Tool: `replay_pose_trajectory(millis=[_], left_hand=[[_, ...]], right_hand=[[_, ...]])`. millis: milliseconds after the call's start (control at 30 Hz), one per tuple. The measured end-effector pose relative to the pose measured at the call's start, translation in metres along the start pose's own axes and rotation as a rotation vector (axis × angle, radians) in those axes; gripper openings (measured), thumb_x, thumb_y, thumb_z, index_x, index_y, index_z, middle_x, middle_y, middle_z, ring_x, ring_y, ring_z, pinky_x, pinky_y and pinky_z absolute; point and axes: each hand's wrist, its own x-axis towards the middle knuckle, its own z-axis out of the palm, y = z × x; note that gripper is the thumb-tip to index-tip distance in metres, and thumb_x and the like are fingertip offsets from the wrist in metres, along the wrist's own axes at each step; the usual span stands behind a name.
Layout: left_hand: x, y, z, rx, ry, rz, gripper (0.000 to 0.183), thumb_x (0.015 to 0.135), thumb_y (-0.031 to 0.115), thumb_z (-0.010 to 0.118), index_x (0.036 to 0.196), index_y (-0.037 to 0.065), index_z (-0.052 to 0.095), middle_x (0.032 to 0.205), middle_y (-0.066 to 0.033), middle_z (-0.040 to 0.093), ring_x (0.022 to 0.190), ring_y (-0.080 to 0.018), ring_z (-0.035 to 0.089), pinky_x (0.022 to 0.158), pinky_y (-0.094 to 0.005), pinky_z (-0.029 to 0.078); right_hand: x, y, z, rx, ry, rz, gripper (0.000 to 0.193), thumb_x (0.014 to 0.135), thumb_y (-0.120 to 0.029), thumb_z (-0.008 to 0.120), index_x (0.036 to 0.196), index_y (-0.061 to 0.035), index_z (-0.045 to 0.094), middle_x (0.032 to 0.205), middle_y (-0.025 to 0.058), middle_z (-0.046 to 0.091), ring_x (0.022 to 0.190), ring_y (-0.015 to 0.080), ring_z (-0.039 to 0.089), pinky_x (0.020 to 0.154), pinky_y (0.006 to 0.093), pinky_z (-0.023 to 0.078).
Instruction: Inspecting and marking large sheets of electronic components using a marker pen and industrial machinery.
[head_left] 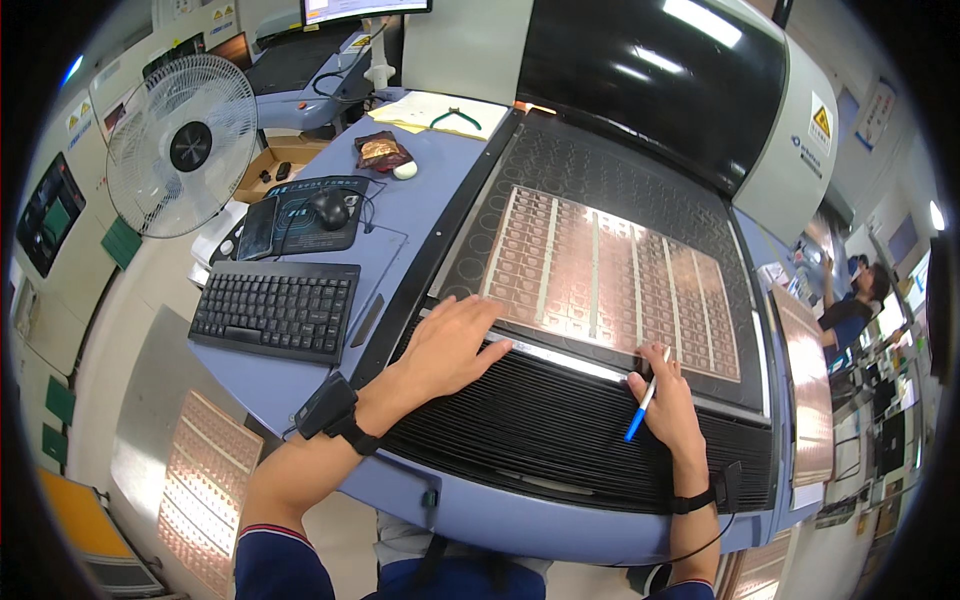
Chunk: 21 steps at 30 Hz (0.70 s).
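Note:
A copper-coloured circuit board panel with rows of small square patterns lies on the black machine bed. My left hand rests flat by the panel's near left corner, its fingers stretched out and thumb apart. At the near edge, toward the right, my right hand holds a white and blue marker pen, the blue end pointing down toward me. The fingertips of that hand touch or nearly touch the panel's edge. Below both hands runs a black ribbed bellows cover.
On the blue table to the left are a keyboard, a mouse, a phone and green-handled pliers. A fan stands beyond. More copper panels stand at the right; another person is farther off.

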Motion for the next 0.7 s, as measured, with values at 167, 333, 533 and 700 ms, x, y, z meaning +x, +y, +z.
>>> replay_pose_trajectory(millis=[167,333,533,700], left_hand=[[-0.005,0.003,-0.007,0.197,0.003,-0.102,0.044,0.097,0.032,0.069,0.127,0.001,0.062,0.125,-0.0227,0.068,0.130,-0.0436,0.058,0.116,-0.0549,0.037],[-0.009,0.017,-0.020,0.248,-0.072,-0.159,0.048,0.096,0.036,0.069,0.128,0.001,0.063,0.110,-0.0259,0.073,0.121,-0.0432,0.064,0.114,-0.0547,0.039],[-0.001,0.019,-0.029,0.328,-0.102,-0.219,0.047,0.097,0.038,0.068,0.123,-0.001,0.068,0.102,-0.0253,0.074,0.100,-0.0416,0.070,0.107,-0.0513,0.046],[-0.001,0.012,-0.038,0.267,-0.109,-0.261,0.044,0.096,0.038,0.069,0.117,-0.001,0.071,0.098,-0.0217,0.075,0.089,-0.0430,0.070,0.094,-0.0486,0.053]], right_hand=[[-0.007,-0.039,-0.012,-0.008,-0.147,-0.013,0.053,0.101,-0.035,0.065,0.138,0.0012,0.054,0.137,0.0372,0.056,0.132,0.0570,0.049,0.120,0.0542,0.035],[-0.017,-0.043,-0.009,-0.074,-0.113,-0.111,0.056,0.099,-0.040,0.066,0.134,0.0031,0.058,0.132,0.0376,0.060,0.130,0.0561,0.053,0.116,0.0533,0.041],[-0.016,-0.042,-0.015,0.000,-0.125,-0.111,0.061,0.095,-0.047,0.069,0.131,0.0009,0.061,0.128,0.0363,0.063,0.126,0.0558,0.056,0.108,0.0540,0.048],[-0.016,-0.044,-0.010,0.039,-0.125,-0.136,0.058,0.096,-0.046,0.069,0.133,-0.0019,0.060,0.123,0.0353,0.065,0.126,0.0555,0.056,0.106,0.0557,0.049]])
